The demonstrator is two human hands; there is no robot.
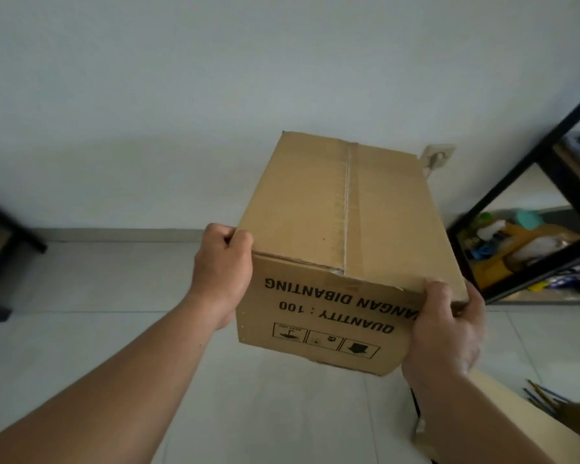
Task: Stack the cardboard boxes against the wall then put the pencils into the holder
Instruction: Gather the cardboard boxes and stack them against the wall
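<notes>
Both hands, left (222,274) and right (447,329), grip the cardboard box (345,229), fingers curled round its near corners.

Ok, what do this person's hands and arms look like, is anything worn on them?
The left hand and right hand are bare: no gloves, rings or watch show. The forearms are uncovered too, and no sleeve comes into view.

Taped brown cardboard box (345,209) held aloft centre, slightly tilted, near-face print upside down. Second box (539,430) near right, pencils (544,396) just beside it.
</notes>
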